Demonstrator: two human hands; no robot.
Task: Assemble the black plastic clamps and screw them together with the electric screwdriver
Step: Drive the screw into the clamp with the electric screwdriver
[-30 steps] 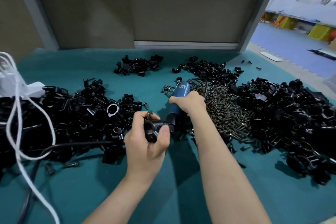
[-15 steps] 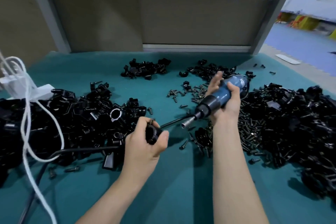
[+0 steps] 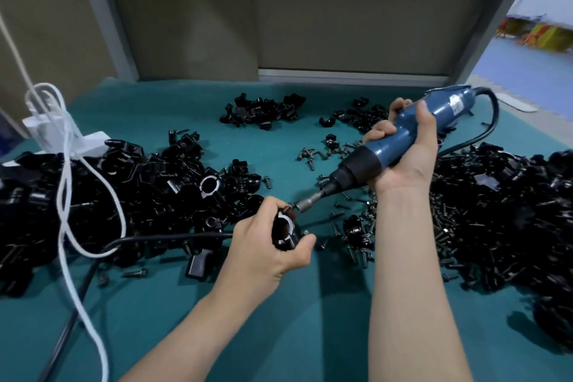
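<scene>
— Is much left?
— Much. On the table, big piles of loose parts lie. The right hand wraps its fingers round the screwdriver. The left hand curls round one clamp, the bit near its screw.

I look down on a teal table. A big left heap of black clamp parts lies on it. A white cable loops over that heap, and a black cable lies along its near edge. A right heap of the same parts covers the other side, bordered by screws. Two small heaps lie far back near the middle.
</scene>
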